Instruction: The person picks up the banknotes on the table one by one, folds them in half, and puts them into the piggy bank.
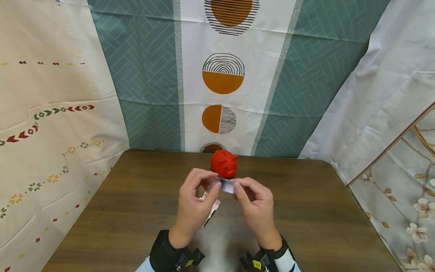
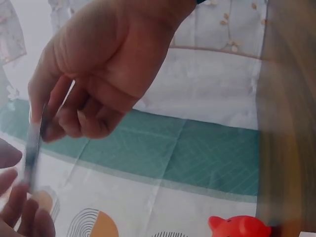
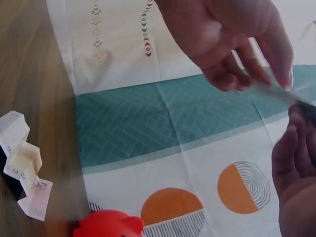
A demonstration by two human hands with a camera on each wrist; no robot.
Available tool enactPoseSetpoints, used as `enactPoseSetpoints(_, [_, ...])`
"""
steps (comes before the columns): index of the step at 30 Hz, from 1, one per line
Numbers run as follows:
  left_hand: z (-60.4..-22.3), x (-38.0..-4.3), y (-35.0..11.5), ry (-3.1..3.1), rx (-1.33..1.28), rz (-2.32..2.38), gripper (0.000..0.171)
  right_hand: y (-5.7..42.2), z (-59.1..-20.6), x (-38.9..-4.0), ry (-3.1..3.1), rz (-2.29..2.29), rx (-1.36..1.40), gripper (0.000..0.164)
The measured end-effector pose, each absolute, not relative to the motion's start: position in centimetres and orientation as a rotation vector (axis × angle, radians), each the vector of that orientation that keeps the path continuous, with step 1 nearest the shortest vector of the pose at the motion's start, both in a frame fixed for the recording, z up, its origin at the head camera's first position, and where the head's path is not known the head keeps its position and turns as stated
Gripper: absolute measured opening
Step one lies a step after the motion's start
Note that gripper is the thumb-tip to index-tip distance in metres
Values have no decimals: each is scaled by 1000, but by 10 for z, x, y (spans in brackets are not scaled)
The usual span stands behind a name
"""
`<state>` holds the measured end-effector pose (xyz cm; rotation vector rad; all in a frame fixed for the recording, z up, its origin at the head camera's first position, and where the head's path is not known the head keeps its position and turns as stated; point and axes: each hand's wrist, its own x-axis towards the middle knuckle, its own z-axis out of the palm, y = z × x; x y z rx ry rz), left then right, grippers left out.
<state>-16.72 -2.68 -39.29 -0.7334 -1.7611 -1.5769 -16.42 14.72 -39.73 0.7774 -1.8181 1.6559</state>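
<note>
Both hands meet above the middle of the table, in front of a red piggy bank (image 1: 224, 164). Between them is a small, flat, pale grey-violet strip (image 1: 228, 186), too blurred to read. My left hand (image 1: 192, 206) pinches its left end with thumb and fingers, while my right hand (image 1: 257, 209) pinches the right end. In the left wrist view the strip (image 2: 32, 155) appears nearly edge-on. On the table below the left hand lies a zigzag-folded banknote (image 3: 35, 198), partly hidden from the head camera. A dark item sits under it.
The brown wooden table (image 1: 136, 211) reaches back to a teal and white patterned curtain (image 1: 149, 75). A cream cloth (image 1: 61, 132) hangs on the left side, a floral white one (image 1: 384, 162) on the right.
</note>
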Motion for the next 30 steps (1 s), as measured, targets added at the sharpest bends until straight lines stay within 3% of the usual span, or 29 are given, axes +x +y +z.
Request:
enactPoseSetpoints(3, [-392,-167,-30,-1809,-679,-1641,29,150,-397,-164,-1829,1696,769,20])
enactPoseSetpoints(10, [-393,-163,-31,-1875,-810,-1784,10,152,-397,-163,-1854,1793,828,20])
enactPoseSetpoints(18, [-395,-163,-29,-1816,-957,-1756,13,149,-398,-163,-1836,1741,932,24])
enactPoseSetpoints(30, [-391,-163,-29,-1777,-946,-1716,15,146,-398,-162,-1728,1747,903,23])
